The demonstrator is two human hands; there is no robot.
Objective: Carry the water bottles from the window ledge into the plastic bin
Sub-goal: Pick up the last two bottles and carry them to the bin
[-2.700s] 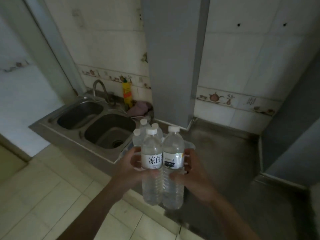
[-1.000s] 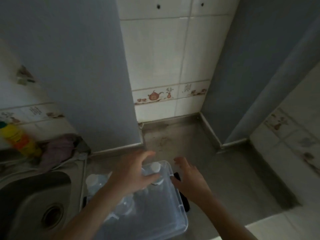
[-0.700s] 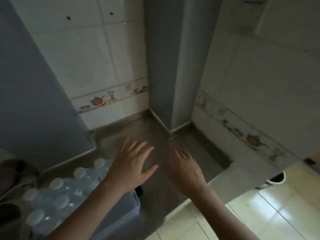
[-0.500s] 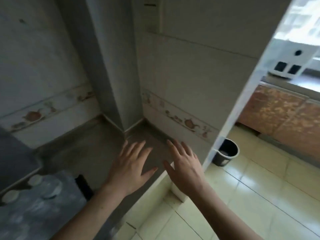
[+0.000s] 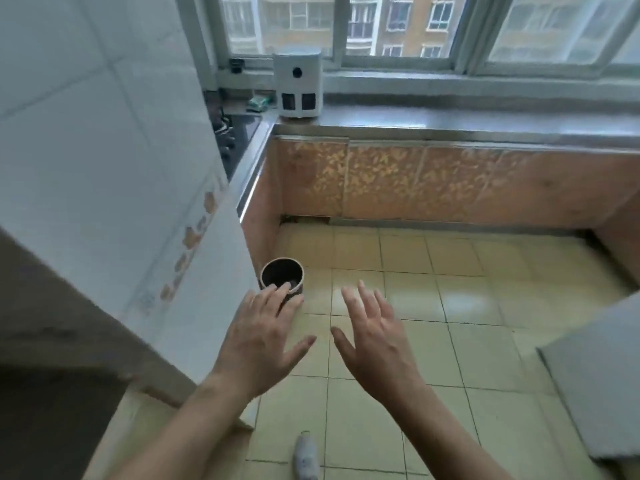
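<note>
Kitchen w/ yellow-tiled floor (image 5: 450, 306); both hands empty, no bottles or bin in frame.

Going L to R: white tiled wall (image 5: 86, 150), then hob (image 5: 235, 133) in the corner, and a white boxy appliance (image 5: 299, 84) stood on the worktop (image 5: 485, 123) under the window (image 5: 381, 26). Small dark bucket (image 5: 281, 276) sat on the floor by the wall's edge. Left hand (image 5: 258, 337) was out in front, fingers (image 5: 277, 296) spread & released, overlapping the bucket in view. Right hand (image 5: 375, 337) just beside it, fingers also spread, holding nothing. Water bottles & plastic bin weren't visible; ledge part in shot carried only the appliance.
</note>
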